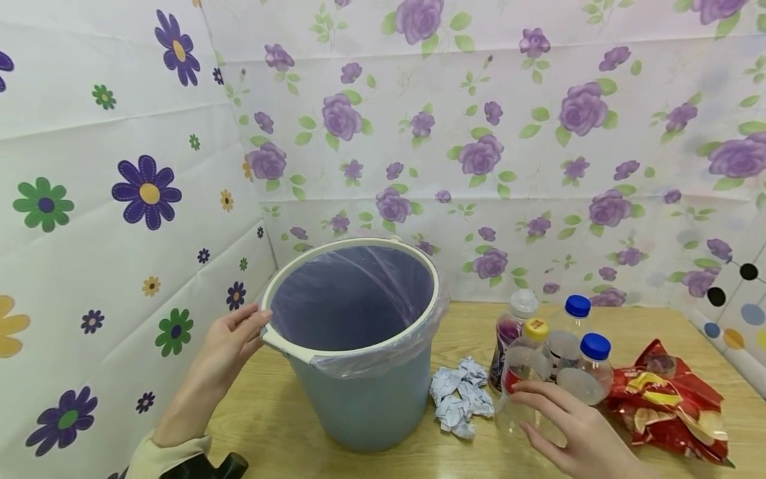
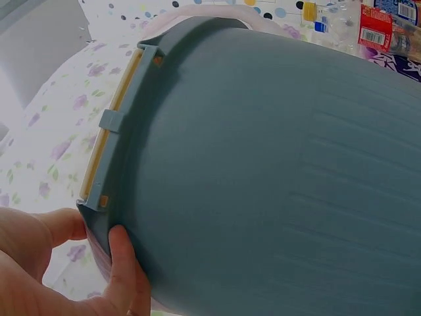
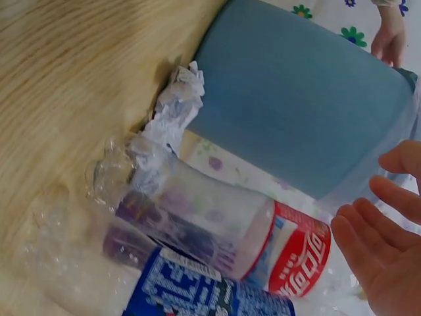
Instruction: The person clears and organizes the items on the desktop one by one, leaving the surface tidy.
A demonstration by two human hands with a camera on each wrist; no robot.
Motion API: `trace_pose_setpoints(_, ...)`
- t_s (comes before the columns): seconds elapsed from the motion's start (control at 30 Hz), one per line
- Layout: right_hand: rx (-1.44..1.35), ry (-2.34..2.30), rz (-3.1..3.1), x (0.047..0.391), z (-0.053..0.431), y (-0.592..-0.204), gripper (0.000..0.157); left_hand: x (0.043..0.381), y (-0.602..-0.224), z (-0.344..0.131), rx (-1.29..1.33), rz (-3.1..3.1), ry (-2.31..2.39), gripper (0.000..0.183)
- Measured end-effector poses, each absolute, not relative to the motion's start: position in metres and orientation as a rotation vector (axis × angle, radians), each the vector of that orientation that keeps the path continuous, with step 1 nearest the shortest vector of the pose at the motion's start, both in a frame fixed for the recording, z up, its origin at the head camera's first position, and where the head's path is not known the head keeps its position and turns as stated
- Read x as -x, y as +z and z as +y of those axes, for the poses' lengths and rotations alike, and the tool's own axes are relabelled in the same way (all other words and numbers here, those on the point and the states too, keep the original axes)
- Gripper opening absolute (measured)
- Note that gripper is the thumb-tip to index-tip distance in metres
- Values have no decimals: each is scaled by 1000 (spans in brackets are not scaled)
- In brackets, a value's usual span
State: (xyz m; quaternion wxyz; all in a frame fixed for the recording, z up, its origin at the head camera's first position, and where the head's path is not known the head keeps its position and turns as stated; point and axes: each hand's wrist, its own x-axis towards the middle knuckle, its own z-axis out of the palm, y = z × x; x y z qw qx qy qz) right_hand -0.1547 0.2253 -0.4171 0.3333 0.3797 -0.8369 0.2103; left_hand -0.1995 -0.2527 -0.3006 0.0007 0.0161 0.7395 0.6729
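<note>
A blue trash bin [image 1: 365, 399] stands on the table, a clear liner [image 1: 383, 356] folded over its pale rim. At the bin's left edge my left hand [image 1: 227, 346] pinches the rim, thumb and fingers on either side in the left wrist view. My right hand [image 1: 571, 426] is beside a clear bottle with a yellow cap [image 1: 536, 330], fingers spread and loosely bent. In the right wrist view its fingertips come close to the red label [image 3: 302, 253] of that bottle, and nothing is in the palm.
Crumpled paper [image 1: 461, 396] lies right of the bin. Behind the yellow-capped bottle stand a purple-labelled bottle [image 1: 509, 329] and two blue-capped bottles, one nearer [image 1: 592, 369]. A red snack bag [image 1: 670, 406] lies at the right. Flowered sheets [image 1: 419, 179] hang behind and at the left.
</note>
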Motion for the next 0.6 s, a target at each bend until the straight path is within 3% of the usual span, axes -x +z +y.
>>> trace_pose_setpoints(0.2,-1060,522,-2202,160,220,-424,33,201,-301,-253,-50,2343,2102,73)
trace_pose_setpoints(0.4,-1115,525,-2411,163,216,-423,48,201,-301,-253,-61,2330,2102,75)
trace_pose_setpoints(0.6,-1285,580,-2626,172,207,-430,44,201,-304,-255,-58,2342,2087,73)
